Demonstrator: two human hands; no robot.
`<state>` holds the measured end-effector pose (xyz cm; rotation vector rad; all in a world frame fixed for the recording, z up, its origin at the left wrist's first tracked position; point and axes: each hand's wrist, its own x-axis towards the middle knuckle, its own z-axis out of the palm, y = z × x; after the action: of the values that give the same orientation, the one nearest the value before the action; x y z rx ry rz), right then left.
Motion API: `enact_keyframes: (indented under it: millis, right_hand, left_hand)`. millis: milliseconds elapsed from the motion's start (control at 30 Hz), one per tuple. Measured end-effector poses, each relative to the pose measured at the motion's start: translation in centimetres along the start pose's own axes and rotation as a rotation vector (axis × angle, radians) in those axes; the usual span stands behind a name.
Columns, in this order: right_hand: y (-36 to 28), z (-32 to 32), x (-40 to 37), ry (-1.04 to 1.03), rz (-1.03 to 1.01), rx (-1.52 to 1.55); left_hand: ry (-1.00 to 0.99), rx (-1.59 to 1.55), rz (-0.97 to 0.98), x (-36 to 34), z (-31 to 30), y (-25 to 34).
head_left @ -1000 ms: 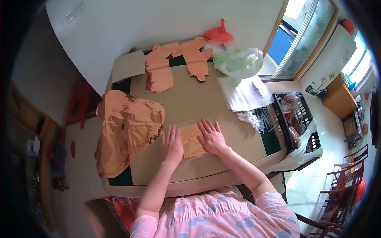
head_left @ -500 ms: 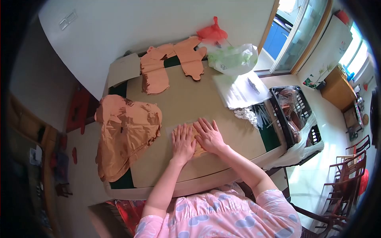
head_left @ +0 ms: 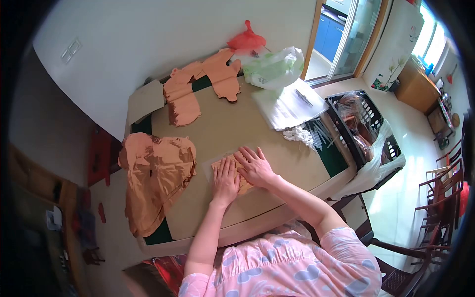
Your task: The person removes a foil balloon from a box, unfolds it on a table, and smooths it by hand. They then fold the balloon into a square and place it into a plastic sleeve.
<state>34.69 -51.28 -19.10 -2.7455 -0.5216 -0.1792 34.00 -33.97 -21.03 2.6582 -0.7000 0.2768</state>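
Palms pressing an orange sheet (head_left: 219,165) flat.
Left hand (head_left: 225,180) and right hand (head_left: 255,168) lie flat, side by side, gripping nothing; even outward strokes should smooth its seemingly clear sleeve.

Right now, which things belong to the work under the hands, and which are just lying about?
In hand: flat orange sheet in a clear sleeve, pressed under left hand and right hand.
Lying about: crumpled orange foil heap, orange cut-out shapes, red plastic bag, green-and-white plastic bag, black slatted crate.
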Motion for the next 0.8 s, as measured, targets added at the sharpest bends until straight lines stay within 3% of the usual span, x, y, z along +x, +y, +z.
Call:
enact_keyframes:
  millis: [300,400,567,800]
  right_hand:
    - [0.0,-0.1,-0.1,0.098,-0.027,0.071]
    - [-0.6,-1.9,-2.2,0.28,0.001,0.205]
    - [-0.1,-3.7,-10.3,0.203,-0.173,0.147]
    - [-0.4,-4.3,-10.9,0.155,-0.075,-0.003]
  left_hand:
    - [-0.057,-0.061,0.033,-0.8,-0.9,0.3]
    - [-0.042,-0.089,0.038,-0.6,-0.8,0.0]
    - [-0.066,-0.131,0.029,-0.8,-0.4,-0.2]
    - [-0.096,-0.112,0.084,-0.6,-2.8,1.1]
